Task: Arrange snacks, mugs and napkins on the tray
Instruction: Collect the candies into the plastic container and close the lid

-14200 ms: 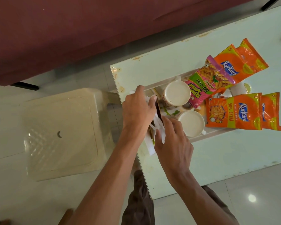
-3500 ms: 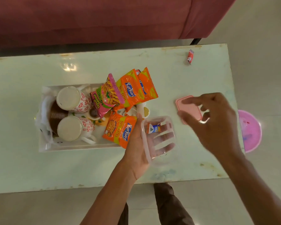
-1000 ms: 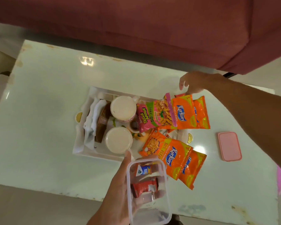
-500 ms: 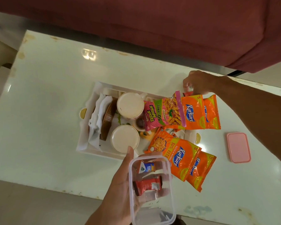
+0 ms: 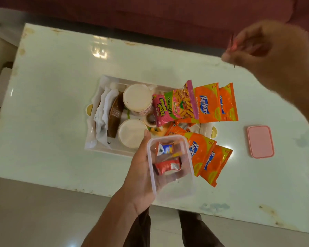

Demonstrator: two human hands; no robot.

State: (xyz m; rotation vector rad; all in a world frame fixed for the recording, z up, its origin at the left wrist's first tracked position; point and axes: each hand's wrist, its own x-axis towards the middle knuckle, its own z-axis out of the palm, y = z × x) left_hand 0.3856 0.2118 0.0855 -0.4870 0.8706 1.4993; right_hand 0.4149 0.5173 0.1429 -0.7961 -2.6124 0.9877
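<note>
The left hand (image 5: pixel 141 173) is held over the near edge of the table (image 5: pixel 52 86), and a clear box (image 5: pixel 175 184) is gripped in it. The thumb is laid along the box's left rim and the fingers are curled beneath its floor. Two sachets are seen inside: a blue sachet (image 5: pixel 165 149) at the far end and a red sachet (image 5: pixel 168 167) just nearer.

The right hand (image 5: pixel 275 56) is raised above the far right corner of the table and is blurred. Its fingers are curled, and a thin red strip (image 5: pixel 232 42) appears to be pinched at the fingertips. What the strip is cannot be told.

The tray (image 5: pixel 95 145) is set at the middle of the table. White napkins (image 5: pixel 104 107) are laid along its left end, and a brown basket (image 5: pixel 116 113) is leaned just beside them. Next to the basket stand a far mug (image 5: pixel 137 98) and a near mug (image 5: pixel 130 134); the near one is partly covered by the left thumb.

A pink packet (image 5: pixel 169 108) is laid across the tray's far right part. It overlaps the far orange packets (image 5: pixel 208 106), which overhang the tray's right end. The near orange packets (image 5: pixel 212 163) are spread over the tray's near right corner onto the table, partly hidden behind the box.

A pink lid (image 5: pixel 260 141) is laid flat near the table's right edge, well apart from the tray. A red sofa (image 5: pixel 150 15) is seen beyond the far edge.
</note>
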